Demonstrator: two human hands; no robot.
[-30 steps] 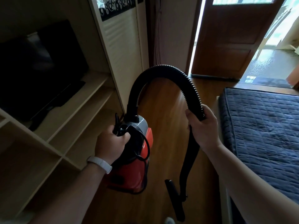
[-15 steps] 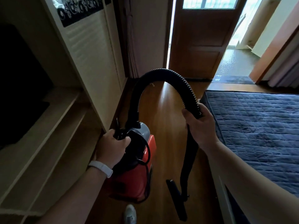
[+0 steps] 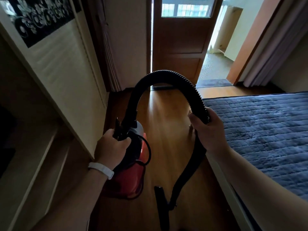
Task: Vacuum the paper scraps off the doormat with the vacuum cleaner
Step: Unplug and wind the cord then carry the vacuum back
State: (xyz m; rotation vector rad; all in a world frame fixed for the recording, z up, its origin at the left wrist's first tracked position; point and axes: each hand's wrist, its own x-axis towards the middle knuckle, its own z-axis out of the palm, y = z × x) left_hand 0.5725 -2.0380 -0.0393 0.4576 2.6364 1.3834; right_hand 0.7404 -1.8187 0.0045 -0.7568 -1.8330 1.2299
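Note:
I carry a small red vacuum cleaner (image 3: 131,180) off the wooden floor. My left hand (image 3: 111,147) grips its black top handle. A ribbed black hose (image 3: 166,75) arches from the body over to my right hand (image 3: 208,130), which grips the hose end where the rigid black tube hangs down. At the tube's lower end dangles the black nozzle (image 3: 160,205). A dark doormat (image 3: 215,82) lies far ahead at the open doorway. Paper scraps cannot be made out on it from here.
A wooden door (image 3: 180,47) stands open ahead, with a lit room beyond. A bed with a dark blue quilt (image 3: 263,130) borders the floor strip on the right. A pale cabinet (image 3: 66,72) and low shelves (image 3: 41,164) line the left.
The view has moved forward along the floor towards the door, and the shelves with the dark screen have slid away left. Both hands keep the same grips on the vacuum.

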